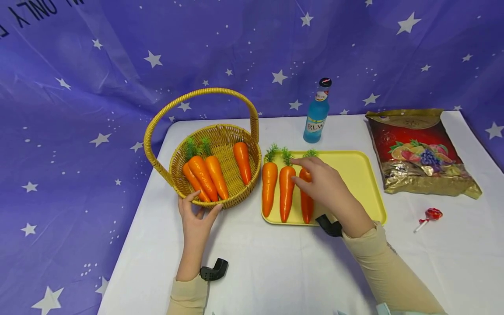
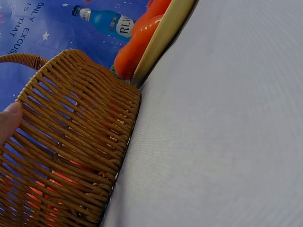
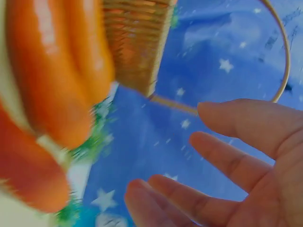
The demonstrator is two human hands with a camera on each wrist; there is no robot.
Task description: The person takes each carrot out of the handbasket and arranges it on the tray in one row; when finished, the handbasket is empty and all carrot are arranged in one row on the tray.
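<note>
My left hand [image 1: 197,223] holds the near rim of a yellow wicker basket [image 1: 244,199], its thumb and fingers spread along the rim. In the left wrist view a fingertip [image 2: 9,120] lies against the basket's woven side [image 2: 80,127]. Several orange toy carrots [image 1: 202,177] with green tops lie inside the basket. To the right, my right hand [image 1: 327,181] hovers over a yellow tray [image 1: 360,183], fingers apart and holding nothing. Three carrots lie side by side on the tray: a left one [image 1: 269,188], a middle one [image 1: 287,192] and a right one [image 1: 306,203], partly hidden by the hand.
Behind the tray stands a blue bottle [image 1: 316,116] with a black cap. A red and gold bag [image 1: 423,151] lies at the right, with a red lollipop [image 1: 433,214] nearer me. The basket's tall handle [image 1: 212,91] arches upward. A purple starry cloth hangs behind the white table [image 1: 267,267].
</note>
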